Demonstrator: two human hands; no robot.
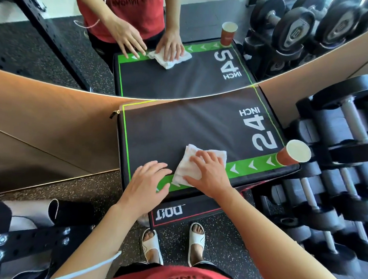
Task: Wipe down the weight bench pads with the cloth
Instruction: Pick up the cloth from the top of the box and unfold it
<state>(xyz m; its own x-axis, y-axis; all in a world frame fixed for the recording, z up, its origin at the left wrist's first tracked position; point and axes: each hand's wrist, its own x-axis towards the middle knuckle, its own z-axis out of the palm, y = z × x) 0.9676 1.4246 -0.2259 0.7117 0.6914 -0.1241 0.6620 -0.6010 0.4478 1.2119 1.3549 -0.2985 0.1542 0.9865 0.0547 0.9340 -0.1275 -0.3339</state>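
Pressing a white cloth [201, 164] flat w/ right hand [209, 172], fingers straight; left hand [148, 181] rests open on black pad [179, 126]. Paper cup [294, 153] at pad's right corner, contents can't tell.

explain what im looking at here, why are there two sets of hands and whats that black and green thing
This is one picture from a camera worn on a person's head, looking down at their own arms. There is no machine, only two bare hands.

The black and green thing is a padded box marked "24 INCH", pushed against a wall mirror. The second pair of hands at the top is simply the reflection.

The right hand lies flat on a white cloth, pressing it onto the box near the green stripe. The left hand rests on the box's near corner, fingers spread, holding nothing.

An orange paper cup stands on the right near corner. A dumbbell rack is on the right, and the person's white sandals show on the speckled floor.
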